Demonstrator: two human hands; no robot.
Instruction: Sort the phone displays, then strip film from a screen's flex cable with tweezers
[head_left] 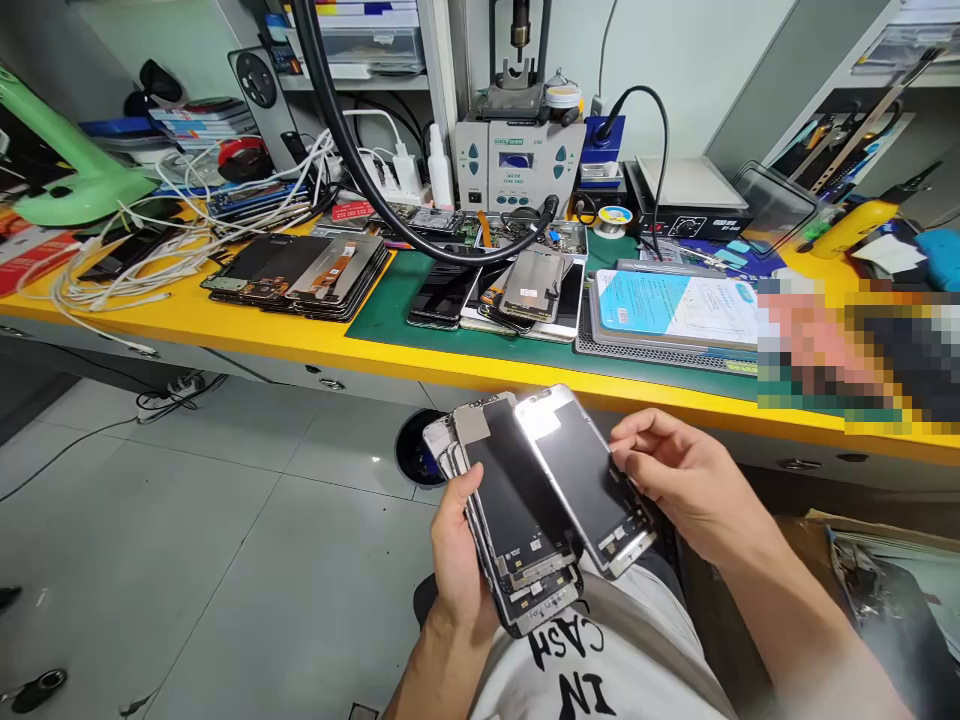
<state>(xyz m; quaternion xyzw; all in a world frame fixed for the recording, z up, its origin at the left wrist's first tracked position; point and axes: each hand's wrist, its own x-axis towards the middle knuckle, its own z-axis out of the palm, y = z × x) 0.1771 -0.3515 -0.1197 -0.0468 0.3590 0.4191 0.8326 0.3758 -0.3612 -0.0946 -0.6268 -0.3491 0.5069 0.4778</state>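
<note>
A stack of phone screens (pixel 514 490) rests in my left hand (pixel 457 555), whose thumb lies along the near-left edge; the fingers beneath are hidden. Several screens are fanned in it, showing dark backs with flex connectors at the lower ends. My right hand (pixel 671 475) pinches a single phone screen (pixel 581 470) by its right edge. That screen is tilted beside the stack, its metal upper end catching bright light. Its left edge overlaps or lies very close to the stack; I cannot tell if they touch. Both hands are above my lap, in front of the bench.
On the yellow-edged bench (pixel 300 335) sit a pile of phone screens (pixel 300 275), several phones and screens (pixel 532 285) on the green mat (pixel 382 315), and a blue-white box (pixel 675 305). A soldering station (pixel 517 165) stands behind. A thick black cable (pixel 349 150) arches across. Below is a bin (pixel 420 450).
</note>
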